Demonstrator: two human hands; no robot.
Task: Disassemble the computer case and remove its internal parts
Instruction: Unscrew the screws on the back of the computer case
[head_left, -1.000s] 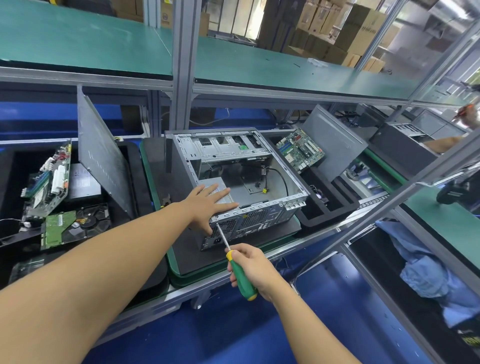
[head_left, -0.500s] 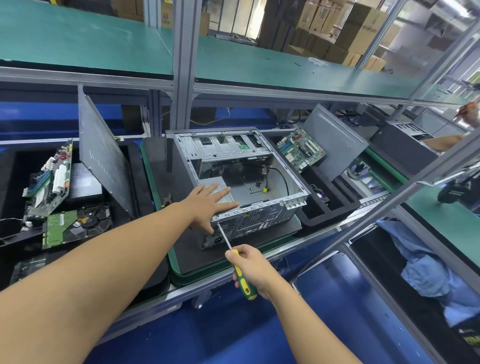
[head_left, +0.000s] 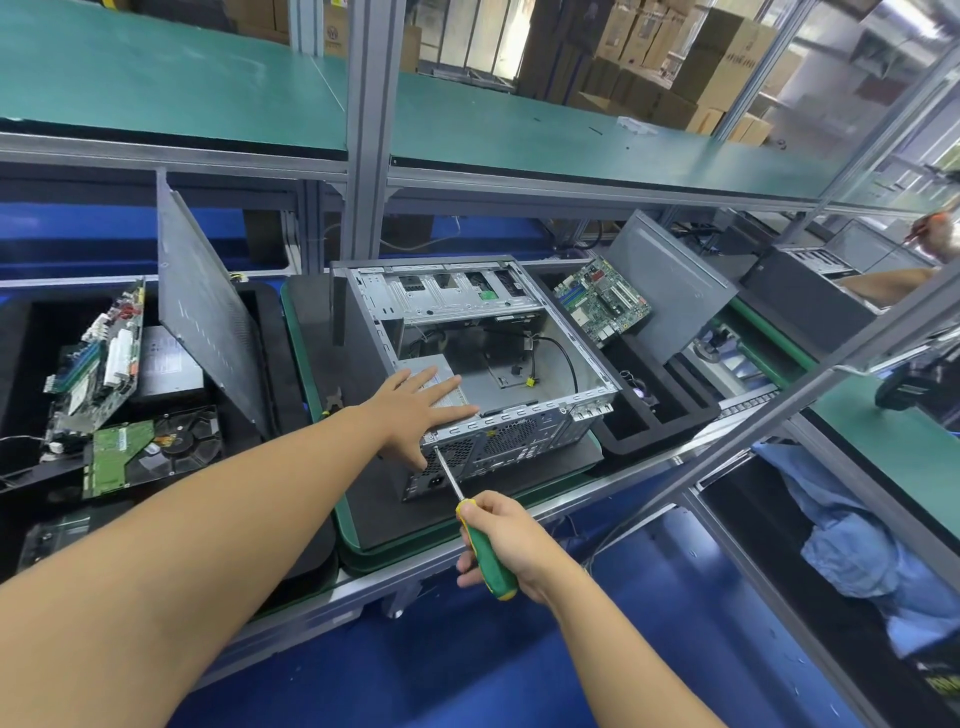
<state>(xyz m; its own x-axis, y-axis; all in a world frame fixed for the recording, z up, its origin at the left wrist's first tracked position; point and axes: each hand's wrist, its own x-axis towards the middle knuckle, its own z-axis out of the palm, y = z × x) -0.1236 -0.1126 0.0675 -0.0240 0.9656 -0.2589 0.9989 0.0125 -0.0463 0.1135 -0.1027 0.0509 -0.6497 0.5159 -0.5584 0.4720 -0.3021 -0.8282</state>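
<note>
Left hand (head_left: 421, 410), fingers flat, presses the power supply (head_left: 441, 387) in the computer case (head_left: 483, 364) at bench centre. Right hand (head_left: 511, 540) grasps the screwdriver (head_left: 480, 540), tip at rear panel. Supply likely heavy, rigid; lift by its body.

Bright even overhead light, soft faint shadows, sharp centre, strong wide-angle bending at edges, glare top right

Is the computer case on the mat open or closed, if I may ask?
Open: the computer case lacks its top panel; its interior and a black cable show.
</note>
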